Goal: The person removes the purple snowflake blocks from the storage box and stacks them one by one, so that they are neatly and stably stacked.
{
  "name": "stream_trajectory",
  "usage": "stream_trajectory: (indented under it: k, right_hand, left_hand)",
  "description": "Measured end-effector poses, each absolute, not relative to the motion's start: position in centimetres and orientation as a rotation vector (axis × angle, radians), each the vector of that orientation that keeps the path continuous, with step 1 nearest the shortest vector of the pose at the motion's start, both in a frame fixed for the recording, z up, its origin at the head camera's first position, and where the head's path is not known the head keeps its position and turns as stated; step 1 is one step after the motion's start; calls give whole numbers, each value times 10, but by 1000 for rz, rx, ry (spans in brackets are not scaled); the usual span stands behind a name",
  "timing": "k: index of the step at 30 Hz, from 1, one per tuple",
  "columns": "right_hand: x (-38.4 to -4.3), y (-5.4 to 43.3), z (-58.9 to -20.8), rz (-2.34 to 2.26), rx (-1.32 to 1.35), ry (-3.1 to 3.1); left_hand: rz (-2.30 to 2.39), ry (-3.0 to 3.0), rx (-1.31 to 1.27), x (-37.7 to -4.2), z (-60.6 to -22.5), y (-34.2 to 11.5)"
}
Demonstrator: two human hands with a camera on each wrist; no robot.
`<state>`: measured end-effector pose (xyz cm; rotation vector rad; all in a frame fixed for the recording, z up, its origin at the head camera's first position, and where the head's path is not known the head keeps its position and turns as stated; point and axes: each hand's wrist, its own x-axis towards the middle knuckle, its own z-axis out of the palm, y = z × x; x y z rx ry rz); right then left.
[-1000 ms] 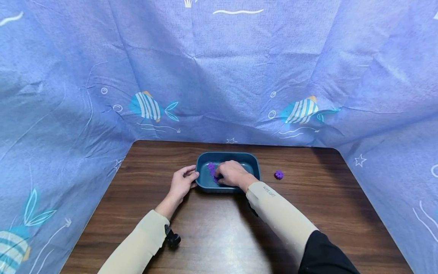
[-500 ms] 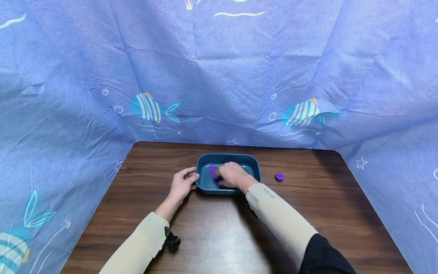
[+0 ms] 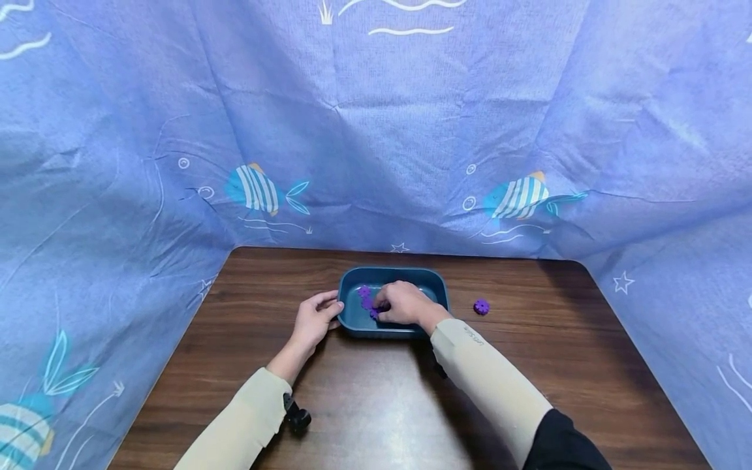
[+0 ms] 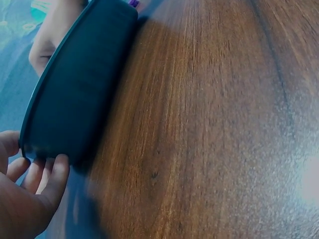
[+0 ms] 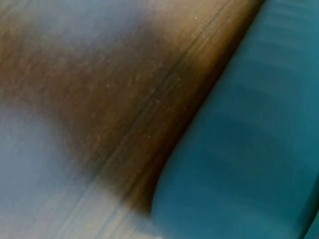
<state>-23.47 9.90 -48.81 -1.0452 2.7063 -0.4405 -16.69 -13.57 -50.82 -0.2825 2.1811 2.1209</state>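
In the head view a dark teal plastic box (image 3: 352, 330) stands on the wooden table. My left hand (image 3: 313, 320) grips its left end, thumb at the near corner. The left wrist view shows the fingers of this left hand (image 4: 30, 194) against the end wall and rim. My right hand (image 3: 405, 303) reaches into the box over the near wall, fingers bent down. Purple notched discs (image 3: 365, 292) lie left of it inside, one small purple disc (image 3: 374, 314) right at the thumb tip. I cannot tell whether the right fingers pinch a disc.
Another purple notched disc (image 3: 481, 307) lies on the table (image 3: 546, 326) right of the box. A blue cloth (image 3: 376, 130) printed with fish hangs behind the table and along both sides. The right wrist view shows mostly the box's outer wall (image 5: 239, 159).
My right hand has shifted slightly right inside the box, uncovering more of the purple discs. The left hand keeps its place on the box; the whole head view has drifted slightly down.
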Motion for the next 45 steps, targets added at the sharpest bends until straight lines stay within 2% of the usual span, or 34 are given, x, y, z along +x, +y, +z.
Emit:
stream_trajectory:
  k: [14, 26, 37, 45]
  right_hand:
    - [-229, 105, -480, -536, -997, 2676]
    - [-231, 120, -467, -603, -1107, 2699]
    - [-229, 147, -457, -709, -1186, 2799]
    - [-229, 174, -452, -922, -1105, 2855]
  left_hand:
    - [2134, 2225, -323, -161, -506, -133]
    - [2167, 2187, -315, -165, -507, -131]
    - [2182, 2158, -276, -162, -505, -131]
    - [2195, 2149, -276, -162, -505, -131]
